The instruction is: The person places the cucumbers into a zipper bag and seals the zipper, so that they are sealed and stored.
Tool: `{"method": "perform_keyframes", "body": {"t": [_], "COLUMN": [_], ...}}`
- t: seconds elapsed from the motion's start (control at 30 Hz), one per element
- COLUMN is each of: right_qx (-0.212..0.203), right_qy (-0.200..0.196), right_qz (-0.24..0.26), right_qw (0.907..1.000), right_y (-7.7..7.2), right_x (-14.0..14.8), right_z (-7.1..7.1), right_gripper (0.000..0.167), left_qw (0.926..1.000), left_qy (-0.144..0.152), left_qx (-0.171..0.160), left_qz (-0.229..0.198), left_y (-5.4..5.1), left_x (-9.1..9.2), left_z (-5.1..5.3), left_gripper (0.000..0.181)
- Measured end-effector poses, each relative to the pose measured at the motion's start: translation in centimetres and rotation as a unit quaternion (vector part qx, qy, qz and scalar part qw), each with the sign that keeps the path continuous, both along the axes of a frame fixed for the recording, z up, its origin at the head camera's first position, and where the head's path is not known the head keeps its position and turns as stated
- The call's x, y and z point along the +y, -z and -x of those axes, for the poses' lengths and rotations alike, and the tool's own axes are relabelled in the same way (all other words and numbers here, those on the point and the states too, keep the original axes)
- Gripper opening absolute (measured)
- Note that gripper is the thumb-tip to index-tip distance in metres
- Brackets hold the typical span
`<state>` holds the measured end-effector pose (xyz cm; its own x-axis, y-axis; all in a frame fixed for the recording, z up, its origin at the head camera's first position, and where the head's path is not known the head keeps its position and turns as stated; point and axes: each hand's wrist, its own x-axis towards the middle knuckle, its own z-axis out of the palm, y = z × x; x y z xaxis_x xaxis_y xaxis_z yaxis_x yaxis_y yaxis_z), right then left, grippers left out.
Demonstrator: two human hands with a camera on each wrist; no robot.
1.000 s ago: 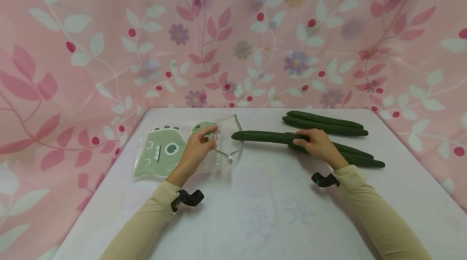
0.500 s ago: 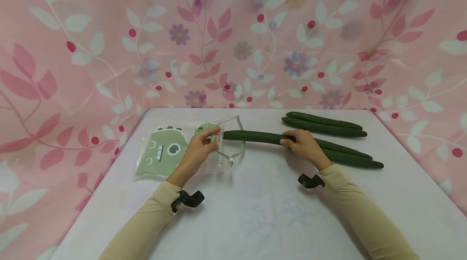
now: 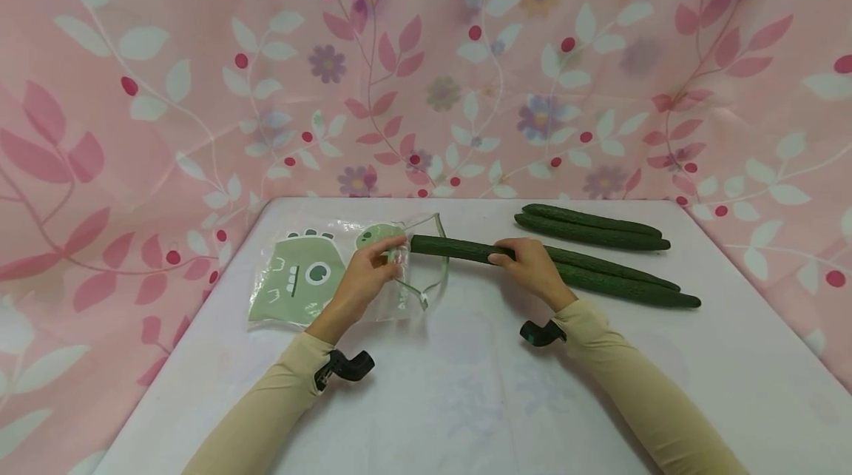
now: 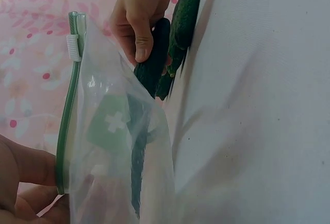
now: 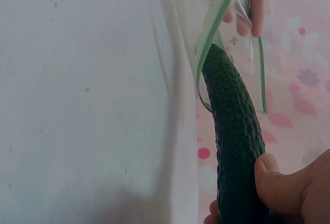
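Note:
A clear zip bag (image 3: 293, 283) with a green monster print lies on the left half of the table, its green-edged mouth spread open toward the right. My left hand (image 3: 362, 271) holds the bag near its mouth; in the left wrist view the thumb and fingers pinch the green zip strip (image 4: 66, 126). With my right hand (image 3: 532, 268) I grip a long dark green cucumber (image 3: 459, 247). Its front end is inside the bag, seen through the plastic in the left wrist view. In the right wrist view the thumb (image 5: 278, 183) presses along the cucumber's side.
Two more cucumbers (image 3: 619, 284) lie just right of my right hand, partly behind it. Another pair of cucumbers (image 3: 592, 231) rests farther back on the right. A white cloth covers the table (image 3: 466, 386); a pink floral curtain (image 3: 426, 75) hangs behind it.
My right hand has moved left with the cucumber, and its front end has passed through the mouth into the bag. The left hand and bag have shifted slightly.

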<state>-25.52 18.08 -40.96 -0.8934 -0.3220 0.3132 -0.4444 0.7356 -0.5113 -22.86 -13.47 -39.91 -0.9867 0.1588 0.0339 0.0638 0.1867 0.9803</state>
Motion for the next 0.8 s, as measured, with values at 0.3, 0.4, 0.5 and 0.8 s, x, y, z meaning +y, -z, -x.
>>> {"method": "perform_keyframes", "body": {"t": [0.3,0.4,0.5,0.8], "right_qx": [-0.007,-0.011,-0.014,-0.02], "right_qy": [0.0,0.0,-0.004,-0.015], "right_qz": [0.002,-0.001,-0.001,-0.005], "right_qw": [1.0,0.9999,0.9999,0.9997], "right_y": [0.6,0.7,0.7,1.3], "right_x": [-1.5,-2.1,-2.6,-4.3], "right_z": [0.4,0.5,0.6,0.9], "right_gripper": [0.035,0.035,0.034,0.033], "left_qw": [0.9999,0.9997,0.9994,0.9981], "left_qy": [0.014,0.023,0.032,0.06], "left_qx": [-0.004,-0.004,-0.002,0.009], "left_qz": [-0.006,-0.009,-0.013,-0.01], "left_y": [0.0,-0.1,-0.1,-0.2], "left_x": [0.5,0.7,1.0,1.4], "left_z": [-0.3,-0.5,-0.7,-1.1], "left_gripper": [0.059,0.06,0.06,0.058]}}
